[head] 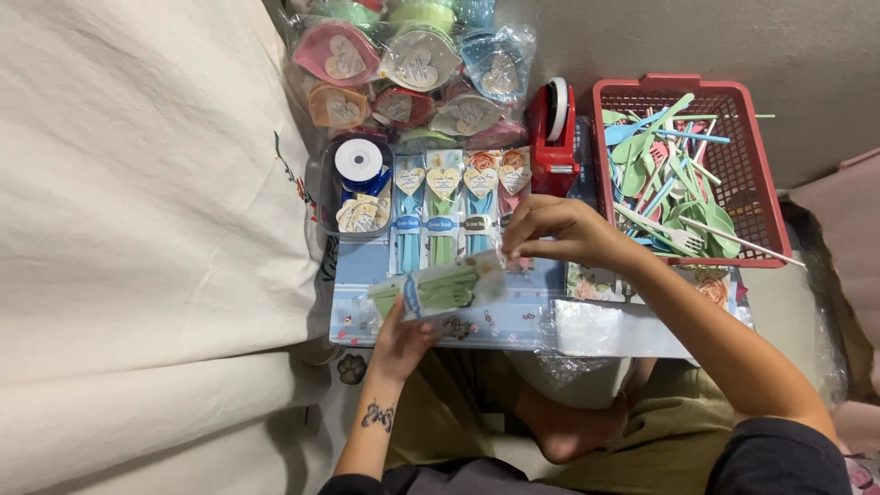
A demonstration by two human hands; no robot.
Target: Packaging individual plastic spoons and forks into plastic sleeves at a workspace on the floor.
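Left hand (401,341) grips the lower edge of a clear packet of green cutlery (440,289), fingers clamped on it. Right hand (559,231) pinches the packet's top corner — fingers closed together on the plastic. Packet sits tilted over the blue patterned board (513,307) on the person's lap, centre frame. At 12 o'clock from it, a row of finished cutlery packets (458,211); at 11, a small tub with a ribbon roll (357,188). Red tape dispenser (553,137) at 1 o'clock — red basket of loose cutlery (765,197) at 2. Bagged heart-shaped boxes (412,64) further up.
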